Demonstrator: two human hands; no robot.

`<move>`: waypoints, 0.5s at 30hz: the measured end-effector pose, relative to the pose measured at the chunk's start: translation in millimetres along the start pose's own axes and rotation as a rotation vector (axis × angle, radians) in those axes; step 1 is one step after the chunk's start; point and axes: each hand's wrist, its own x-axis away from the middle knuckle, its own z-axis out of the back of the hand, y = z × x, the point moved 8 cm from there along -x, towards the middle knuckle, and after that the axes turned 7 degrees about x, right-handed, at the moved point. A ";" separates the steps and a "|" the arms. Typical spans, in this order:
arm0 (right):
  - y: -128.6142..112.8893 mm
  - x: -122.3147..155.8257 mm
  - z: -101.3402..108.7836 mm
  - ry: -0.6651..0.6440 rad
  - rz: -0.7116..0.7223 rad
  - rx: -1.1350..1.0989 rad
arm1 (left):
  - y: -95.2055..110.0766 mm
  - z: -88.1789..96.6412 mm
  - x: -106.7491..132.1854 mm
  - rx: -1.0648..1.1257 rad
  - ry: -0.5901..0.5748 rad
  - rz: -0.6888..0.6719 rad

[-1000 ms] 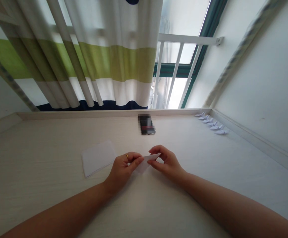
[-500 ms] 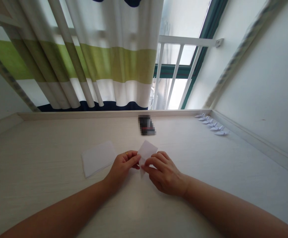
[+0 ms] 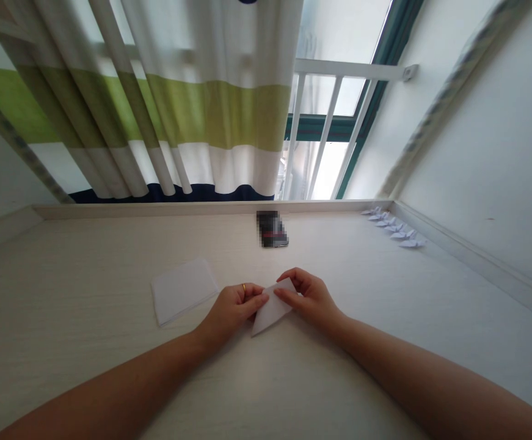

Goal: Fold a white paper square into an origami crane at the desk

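Observation:
A small white folded paper (image 3: pixel 270 310) lies flat on the pale wooden table (image 3: pixel 87 342) between my hands. My left hand (image 3: pixel 233 308), with a gold ring on one finger, pinches the paper's left edge with curled fingers. Pressing on the paper's upper right part, my right hand (image 3: pixel 309 296) has its fingers bent down on it. The paper tapers to a point toward me at the lower left.
A stack of white paper sheets (image 3: pixel 183 296) lies left of my hands. A dark blurred phone-like object (image 3: pixel 272 228) rests near the table's far edge. Several small folded paper figures (image 3: pixel 394 227) line the back right corner. Striped curtain and window bars stand behind.
The paper was lifted and turned upright half a second ago; now it lies flat on the table, with both hands holding it down.

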 end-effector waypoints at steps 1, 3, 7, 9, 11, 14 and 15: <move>-0.3 0.6 1.7 0.016 -0.001 0.030 | -0.6 1.5 -0.5 0.017 0.017 0.011; -4.7 2.7 5.7 0.053 0.021 0.118 | -1.2 4.2 -1.2 0.050 0.054 0.028; -21.5 8.4 9.7 0.107 0.125 0.294 | -0.3 4.0 -1.3 0.097 0.065 0.044; -29.4 11.1 9.5 0.118 0.186 0.350 | 0.8 2.5 -1.0 0.113 0.051 0.047; -35.0 12.9 8.3 0.117 0.242 0.381 | 1.6 1.8 -0.9 0.126 0.044 0.046; -41.6 14.4 3.5 0.076 0.356 0.383 | 1.5 1.2 -1.1 0.148 0.035 0.046; -43.4 14.8 1.0 0.049 0.398 0.376 | 1.4 1.2 -1.3 0.153 0.034 0.045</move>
